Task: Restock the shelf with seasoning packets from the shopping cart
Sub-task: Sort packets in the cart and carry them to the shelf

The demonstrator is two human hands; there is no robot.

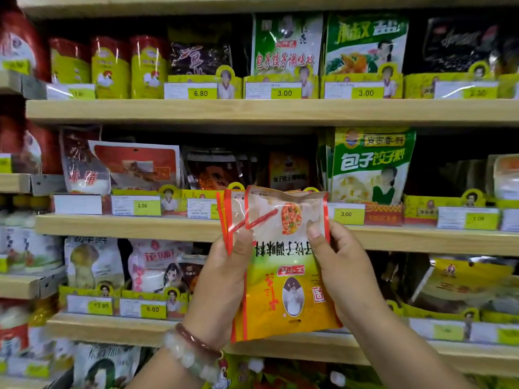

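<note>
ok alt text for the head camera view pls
Both hands, left hand and right hand, hold a small stack of orange seasoning packets upside down before wooden shelves stocked with packets and yellow price tags.

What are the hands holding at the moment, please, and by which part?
Both hands hold a small stack of seasoning packets, upside down: the left hand grips the left edge, the right hand the right edge.
</note>
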